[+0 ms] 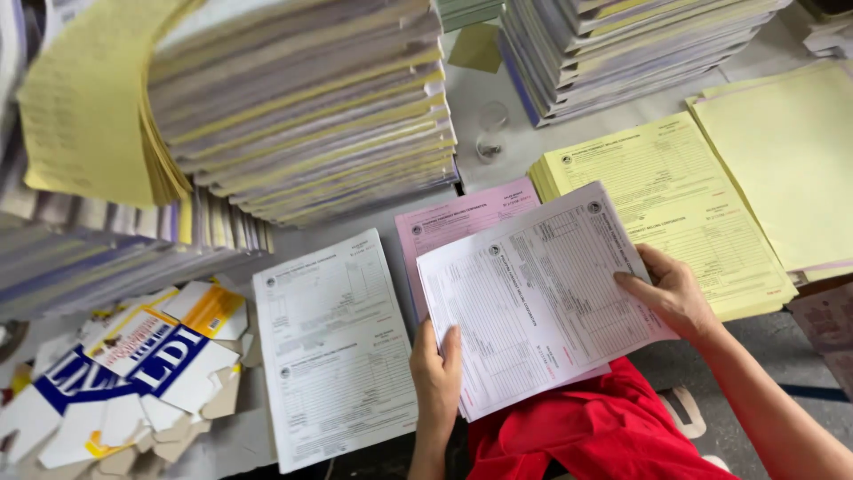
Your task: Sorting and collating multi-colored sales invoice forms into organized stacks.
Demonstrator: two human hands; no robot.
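A set of white printed forms (533, 293) was held clamped at its edges by the left hand (437, 369) and right hand (671, 293), above pink forms (453, 222) beside a yellow stack (675, 196) on the table (524, 142).

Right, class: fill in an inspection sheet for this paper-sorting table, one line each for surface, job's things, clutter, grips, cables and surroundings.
Surface: grey table, mostly covered with paper.
Job's things: white form sheets held in both hands above a pink form stack; a white form stack to its left, a yellow form stack to its right.
Clutter: flattened printed cartons at the left edge; a small clear glass.
Grips: left hand clasps the sheets' bottom edge; right hand clasps their right edge.
Cables: nothing seen.
Surroundings: tall stacks of bound pads behind; plain yellow sheets far right; red cloth below the hands.
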